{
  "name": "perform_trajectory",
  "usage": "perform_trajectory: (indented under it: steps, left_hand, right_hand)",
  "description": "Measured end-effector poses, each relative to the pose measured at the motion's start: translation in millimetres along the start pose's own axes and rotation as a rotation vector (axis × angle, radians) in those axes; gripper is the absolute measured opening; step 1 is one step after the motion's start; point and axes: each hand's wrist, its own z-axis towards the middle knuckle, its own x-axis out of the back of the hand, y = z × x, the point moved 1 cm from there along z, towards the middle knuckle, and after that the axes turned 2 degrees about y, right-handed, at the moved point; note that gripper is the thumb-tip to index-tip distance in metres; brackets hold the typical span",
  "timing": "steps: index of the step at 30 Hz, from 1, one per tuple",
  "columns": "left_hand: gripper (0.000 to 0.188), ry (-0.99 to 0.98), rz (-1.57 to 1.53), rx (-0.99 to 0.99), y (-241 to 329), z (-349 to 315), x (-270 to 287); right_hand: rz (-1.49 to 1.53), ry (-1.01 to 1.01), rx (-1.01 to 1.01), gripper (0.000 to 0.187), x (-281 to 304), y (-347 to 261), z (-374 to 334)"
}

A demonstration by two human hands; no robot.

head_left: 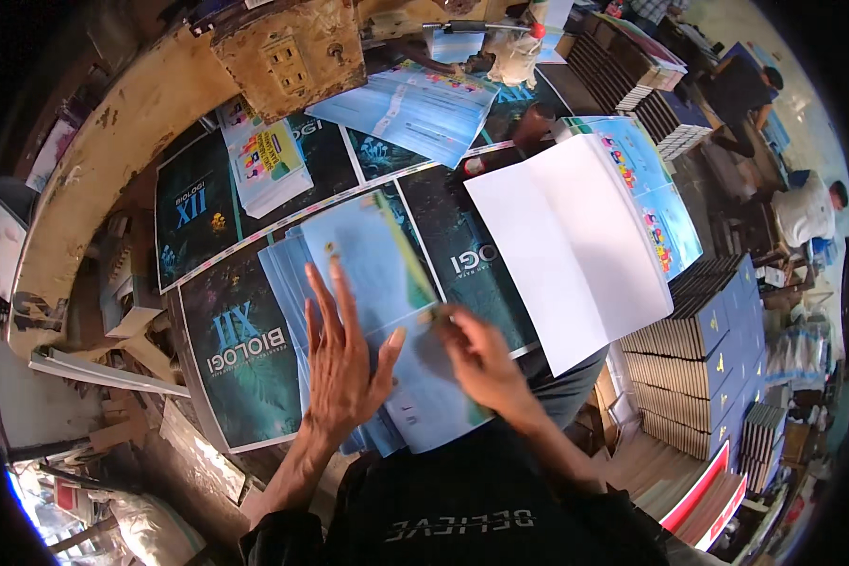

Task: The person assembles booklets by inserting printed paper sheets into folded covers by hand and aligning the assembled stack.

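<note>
A pile of light blue printed cover sheets (349,236) lies in front of me, its left edges fanned out. My left hand (341,368) rests flat on the top sheet, fingers stretched and spread. At the right edge of that sheet is my right hand (481,354), its fingers curled together and slightly blurred. A small dark bit shows at those fingertips; I cannot tell whether it is a tool or the sheet's edge. Beneath the pile, large dark printed sheets (241,363) with teal leaf pictures cover the table.
Right of the pile lies a creased white sheet (575,245) over colourful blue covers (674,222). Further blue sheets (410,108) and a small booklet stack (266,165) lie behind, near a rusty metal machine part (288,61). Book stacks (693,349) stand at right; other people sit beyond.
</note>
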Motion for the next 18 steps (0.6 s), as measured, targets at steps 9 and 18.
perform_trajectory:
  steps: [9, 18]
  left_hand:
    - [0.100, -0.128, 0.375, -0.073, -21, -21, -23]
    - [0.100, -0.156, 0.084, -0.159, -14, -12, -16]
  right_hand:
    - [-0.979, 0.522, 0.082, 0.066, 70, 25, 18]
    - [0.000, 0.132, 0.151, 0.034, 55, -40, 2]
